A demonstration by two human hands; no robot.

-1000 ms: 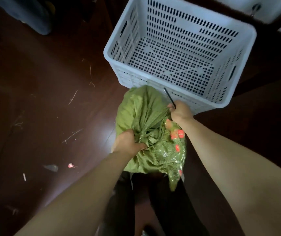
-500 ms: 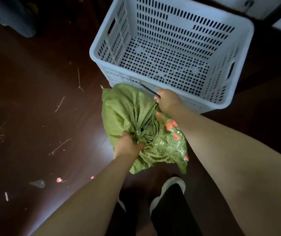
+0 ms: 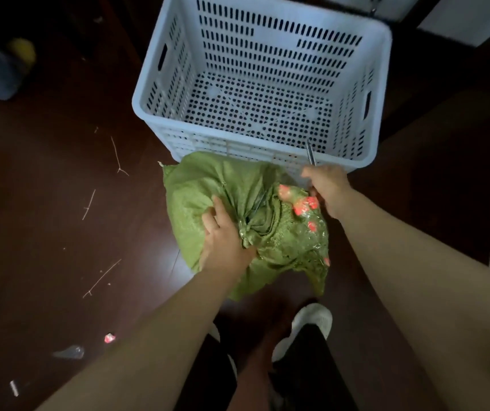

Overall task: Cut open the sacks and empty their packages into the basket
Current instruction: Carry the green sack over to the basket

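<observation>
Plainly, fingers of the right hand [image 3: 326,188] clamp a thin dark metal blade [image 3: 311,152]. The left hand [image 3: 226,241] grips the tied neck of the green woven sack [image 3: 208,185], which lies against the white perforated plastic basket [image 3: 148,93]. A slip at the knot could nick that hand or slit the packages inside.

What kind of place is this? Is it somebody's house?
Probably a room indoors, maybe a storeroom, though I can't be sure. The floor is dark polished wood with twigs and scraps on it, and a white plastic basket stands beside a green sack.
</observation>
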